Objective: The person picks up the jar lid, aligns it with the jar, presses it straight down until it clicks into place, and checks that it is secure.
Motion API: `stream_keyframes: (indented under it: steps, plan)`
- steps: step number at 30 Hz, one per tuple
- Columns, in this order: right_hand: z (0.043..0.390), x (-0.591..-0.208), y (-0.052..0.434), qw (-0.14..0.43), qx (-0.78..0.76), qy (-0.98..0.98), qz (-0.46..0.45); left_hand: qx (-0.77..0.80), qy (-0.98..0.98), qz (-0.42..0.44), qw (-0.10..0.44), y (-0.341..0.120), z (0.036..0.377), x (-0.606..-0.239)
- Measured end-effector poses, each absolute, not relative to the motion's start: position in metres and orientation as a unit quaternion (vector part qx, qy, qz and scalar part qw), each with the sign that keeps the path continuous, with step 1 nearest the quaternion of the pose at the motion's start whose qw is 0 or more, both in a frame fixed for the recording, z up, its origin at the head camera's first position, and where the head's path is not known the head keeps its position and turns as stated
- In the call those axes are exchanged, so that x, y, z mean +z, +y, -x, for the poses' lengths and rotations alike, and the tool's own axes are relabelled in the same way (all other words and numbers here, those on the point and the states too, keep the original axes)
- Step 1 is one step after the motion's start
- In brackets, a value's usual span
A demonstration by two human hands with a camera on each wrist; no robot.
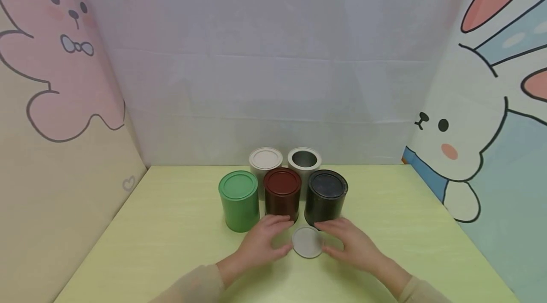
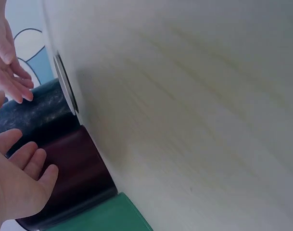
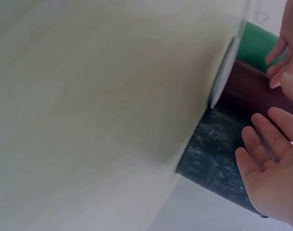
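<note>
A round grey lid (image 1: 306,241) lies flat on the yellow-green table (image 1: 171,231), just in front of a brown tin (image 1: 282,194) and a black tin (image 1: 326,196). My left hand (image 1: 267,241) lies at the lid's left edge and my right hand (image 1: 348,242) at its right edge, both with relaxed fingers, holding nothing. In the left wrist view the left hand (image 2: 19,185) hovers by the brown tin (image 2: 76,175), with the lid (image 2: 67,89) seen edge-on. In the right wrist view the open right hand (image 3: 271,168) is beside the black tin (image 3: 211,154) and the lid (image 3: 225,72).
A green tin (image 1: 238,201) stands left of the brown one. Behind them are a white tin with its lid on (image 1: 265,160) and an open white tin (image 1: 304,160). Cartoon-printed walls close in the table on the left, back and right.
</note>
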State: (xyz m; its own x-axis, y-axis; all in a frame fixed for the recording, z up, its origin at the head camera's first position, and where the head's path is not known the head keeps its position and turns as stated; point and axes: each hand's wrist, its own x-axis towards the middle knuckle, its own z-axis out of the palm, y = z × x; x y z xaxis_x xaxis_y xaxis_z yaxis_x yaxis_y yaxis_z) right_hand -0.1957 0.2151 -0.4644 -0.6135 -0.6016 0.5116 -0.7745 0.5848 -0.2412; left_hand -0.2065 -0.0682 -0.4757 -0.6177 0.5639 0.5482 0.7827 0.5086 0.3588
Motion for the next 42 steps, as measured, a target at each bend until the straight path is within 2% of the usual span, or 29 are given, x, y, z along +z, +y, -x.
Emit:
stream_keyframes:
  steps: [4,8,17,25,36,42]
  plan:
    - [0.196,-0.474,0.216,0.192,0.211,-0.872,-0.397,-0.272,-0.876,0.379,0.123,-0.065,0.208,-0.475]
    - [0.197,-0.483,0.216,0.205,0.195,-0.872,-0.399,-0.25,-0.89,0.371,0.084,-0.062,0.211,-0.476]
    - [0.196,-0.495,0.217,0.193,0.17,-0.886,-0.386,-0.255,-0.893,0.368,0.045,-0.055,0.213,-0.487]
    - [0.195,-0.501,0.216,0.172,0.169,-0.9,-0.363,-0.237,-0.903,0.358,0.027,-0.048,0.212,-0.495]
    - [0.193,-0.505,0.214,0.177,0.178,-0.903,-0.349,-0.184,-0.91,0.372,0.022,-0.046,0.215,-0.496]
    - [0.192,-0.506,0.212,0.182,0.186,-0.9,-0.351,-0.168,-0.905,0.388,0.04,-0.046,0.217,-0.499]
